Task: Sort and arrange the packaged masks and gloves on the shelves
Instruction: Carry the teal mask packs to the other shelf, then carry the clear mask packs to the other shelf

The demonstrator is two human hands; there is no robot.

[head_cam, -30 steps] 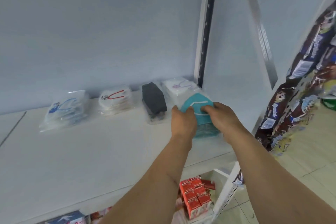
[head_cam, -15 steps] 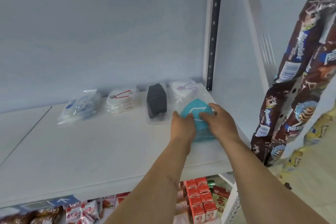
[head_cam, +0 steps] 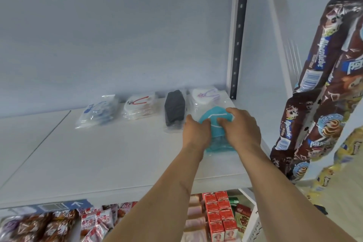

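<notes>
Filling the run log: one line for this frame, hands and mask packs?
phase: placing | left hand: on teal mask pack | right hand: on same pack | pack: on shelf, front of white-purple pack | row behind: blue, red, black packs

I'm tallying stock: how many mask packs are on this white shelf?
5: blue-print pack leftmost, red-strap pack, black pack, purple-strap pack by the upright, teal pack in front, held by both hands. Stacked packs may hide more.
</notes>
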